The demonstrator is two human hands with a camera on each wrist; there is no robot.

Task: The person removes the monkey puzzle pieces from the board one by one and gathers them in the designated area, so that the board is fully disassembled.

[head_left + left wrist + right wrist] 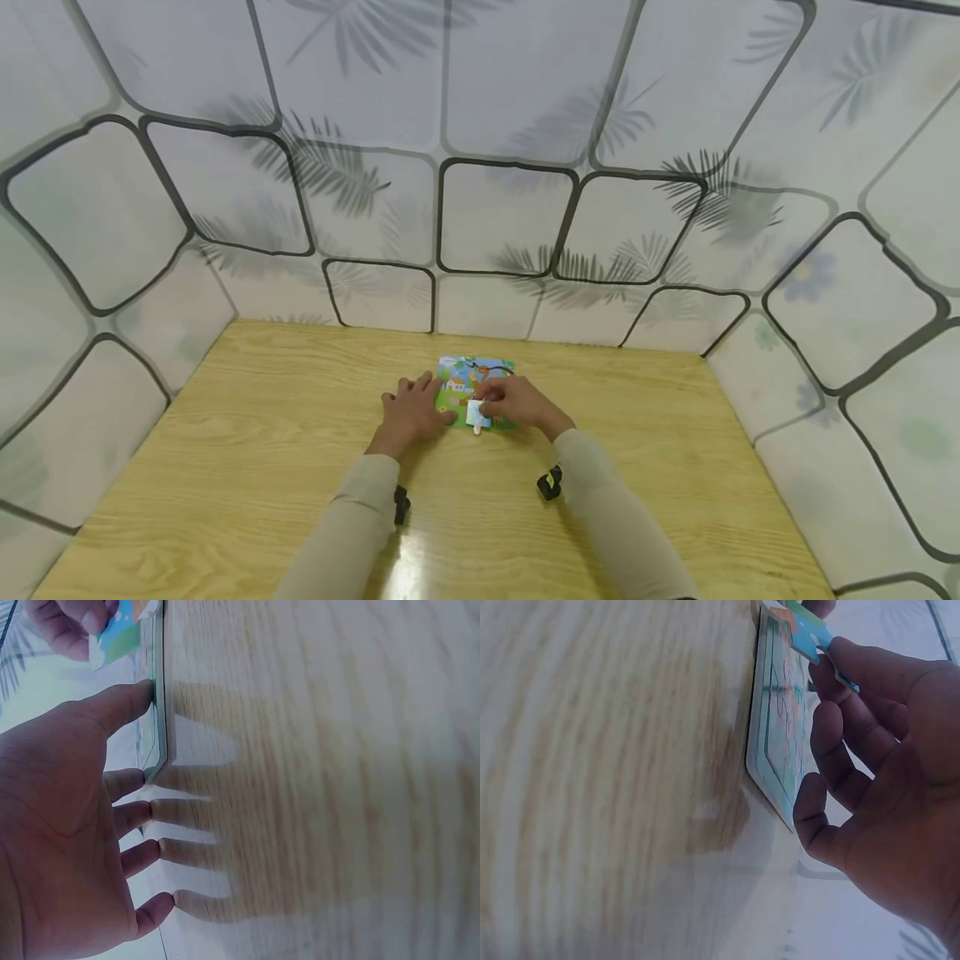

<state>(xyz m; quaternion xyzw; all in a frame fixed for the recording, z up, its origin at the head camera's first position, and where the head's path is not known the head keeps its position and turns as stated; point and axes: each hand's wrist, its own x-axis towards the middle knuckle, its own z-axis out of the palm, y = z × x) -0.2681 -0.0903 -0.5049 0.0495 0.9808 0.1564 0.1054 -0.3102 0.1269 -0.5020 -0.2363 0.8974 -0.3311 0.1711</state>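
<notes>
A colourful picture puzzle board [459, 397] lies flat on the wooden table, printed with a house, trees and an animal. My right hand [521, 400] pinches a puzzle piece [474, 413] between thumb and forefinger, just over the board's lower part. In the right wrist view that piece [808, 637] shows blue, green and orange, tilted above the board's raised rim [756, 742]. My left hand [412, 410] is spread at the board's left side. Its thumb [131, 703] rests on the board's edge, while other fingertips touch the table.
The light wooden table [300, 483] reaches back to a pale cloth wall [495, 304] patterned with dark outlines and leaves, with similar walls at both sides. A small black device sits at each wrist, the right one [550, 482] fully visible.
</notes>
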